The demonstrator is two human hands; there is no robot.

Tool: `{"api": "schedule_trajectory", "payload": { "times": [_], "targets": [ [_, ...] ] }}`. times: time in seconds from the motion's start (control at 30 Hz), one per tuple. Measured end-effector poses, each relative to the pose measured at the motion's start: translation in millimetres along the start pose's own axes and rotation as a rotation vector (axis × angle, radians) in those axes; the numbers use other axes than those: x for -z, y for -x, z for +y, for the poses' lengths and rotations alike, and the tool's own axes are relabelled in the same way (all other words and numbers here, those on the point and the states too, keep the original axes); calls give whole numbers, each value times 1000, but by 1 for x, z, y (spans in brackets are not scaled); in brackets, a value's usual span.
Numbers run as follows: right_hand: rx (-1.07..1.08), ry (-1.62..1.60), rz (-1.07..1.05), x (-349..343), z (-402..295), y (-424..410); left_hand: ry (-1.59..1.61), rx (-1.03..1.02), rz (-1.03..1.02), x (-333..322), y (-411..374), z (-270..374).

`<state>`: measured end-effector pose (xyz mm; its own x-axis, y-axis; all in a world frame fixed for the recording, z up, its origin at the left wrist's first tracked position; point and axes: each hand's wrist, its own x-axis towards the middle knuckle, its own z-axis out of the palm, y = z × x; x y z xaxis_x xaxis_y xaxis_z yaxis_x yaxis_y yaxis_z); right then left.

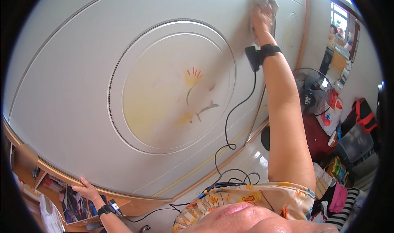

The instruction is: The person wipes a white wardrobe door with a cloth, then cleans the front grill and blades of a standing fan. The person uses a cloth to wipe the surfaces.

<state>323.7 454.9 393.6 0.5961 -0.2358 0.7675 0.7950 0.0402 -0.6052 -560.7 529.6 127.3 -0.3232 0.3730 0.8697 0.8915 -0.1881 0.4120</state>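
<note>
My right hand (263, 20) presses a crumpled greyish-white cloth (267, 0) against the upper right edge of a white sliding wardrobe door (77, 79). The door bears a round panel (147, 88) with a yellow tint and a painted flower. At lower left, my left hand (87, 190) rests with its fingers on the wooden edge (69, 178) along the door. Both wrists wear black straps with small devices, and a black cable (227, 122) hangs from the right one.
A standing fan (309, 91) is at the right, beside a mirror (338, 45), bags and a dark red object (318, 137). Folded clothes (337, 199) are piled at lower right. Shelves with assorted items (74, 205) stand at lower left. The cable loops down near the floor (243, 162).
</note>
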Motion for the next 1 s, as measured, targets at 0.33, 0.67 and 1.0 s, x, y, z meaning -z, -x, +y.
{"api": "schedule_trajectory", "payload": {
  "times": [0.33, 0.67, 1.0],
  "targets": [
    [-185, -163, -94, 10, 4, -65, -50, 6, 10, -10, 3, -10],
    [660, -214, -219, 7, -167, 29, -107, 37, 20, -5, 0, -4],
    [776, 521, 99, -7, -60, -57, -108, 41, 32, -2, -2, -13]
  ]
}}
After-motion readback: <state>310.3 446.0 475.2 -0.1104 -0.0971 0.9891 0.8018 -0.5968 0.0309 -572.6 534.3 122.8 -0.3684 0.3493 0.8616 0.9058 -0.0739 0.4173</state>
